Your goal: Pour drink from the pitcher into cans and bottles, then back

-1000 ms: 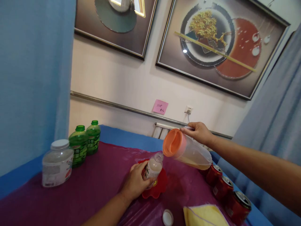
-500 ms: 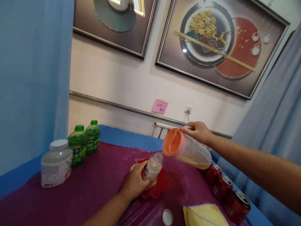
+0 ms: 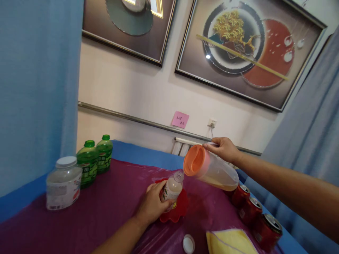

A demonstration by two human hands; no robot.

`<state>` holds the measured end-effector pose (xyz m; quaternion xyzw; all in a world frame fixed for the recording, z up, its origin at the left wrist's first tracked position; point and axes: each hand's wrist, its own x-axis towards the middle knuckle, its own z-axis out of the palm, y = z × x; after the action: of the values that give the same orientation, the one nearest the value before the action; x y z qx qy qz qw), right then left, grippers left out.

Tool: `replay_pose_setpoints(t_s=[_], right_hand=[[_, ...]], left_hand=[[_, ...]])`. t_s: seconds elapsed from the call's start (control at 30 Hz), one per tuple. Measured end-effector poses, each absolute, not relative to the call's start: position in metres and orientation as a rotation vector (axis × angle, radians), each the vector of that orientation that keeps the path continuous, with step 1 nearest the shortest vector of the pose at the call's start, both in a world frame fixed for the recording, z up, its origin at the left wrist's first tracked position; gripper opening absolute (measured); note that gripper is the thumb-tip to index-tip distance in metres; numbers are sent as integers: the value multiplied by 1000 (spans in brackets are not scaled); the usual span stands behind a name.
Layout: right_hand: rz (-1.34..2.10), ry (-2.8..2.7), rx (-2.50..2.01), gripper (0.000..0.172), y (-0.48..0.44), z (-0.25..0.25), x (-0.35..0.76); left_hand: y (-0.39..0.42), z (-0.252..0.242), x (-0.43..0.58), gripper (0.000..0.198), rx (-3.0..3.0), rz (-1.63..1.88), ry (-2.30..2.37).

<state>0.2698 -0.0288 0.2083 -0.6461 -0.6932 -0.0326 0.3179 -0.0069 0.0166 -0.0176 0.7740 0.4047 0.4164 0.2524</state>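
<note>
My left hand (image 3: 155, 203) is closed around a small clear bottle (image 3: 173, 187) with a printed label and no cap. The bottle leans slightly right over a red scalloped dish (image 3: 181, 206). By its handle, my right hand (image 3: 225, 150) grips a translucent pitcher (image 3: 217, 173) with an orange lid (image 3: 195, 160). The pitcher is tipped left, and its lid edge is right beside the bottle's mouth. Some yellowish liquid lies along the pitcher's lower side; a stream between the two cannot be made out. A white bottle cap (image 3: 189, 244) lies near the front.
On the left stand a white-lidded jar (image 3: 63, 185) and two green bottles (image 3: 88, 165). Several red cans (image 3: 267, 231) line the right edge beside a folded yellow cloth (image 3: 231, 241). Purple sheeting (image 3: 106, 211) covers the blue table surface (image 3: 143, 151).
Almost nothing differs. Both hands keep their grip, and the bottle and tilted pitcher stay in nearly the same place.
</note>
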Motion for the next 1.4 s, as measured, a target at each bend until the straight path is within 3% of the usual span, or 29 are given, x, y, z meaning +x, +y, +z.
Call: replay_pose_setpoints(t_s=[1.4], right_hand=[[-116,-1813,-1712,65,-28,210,268]], left_hand=[[19,-21,-6,66,2095,1138,1078]])
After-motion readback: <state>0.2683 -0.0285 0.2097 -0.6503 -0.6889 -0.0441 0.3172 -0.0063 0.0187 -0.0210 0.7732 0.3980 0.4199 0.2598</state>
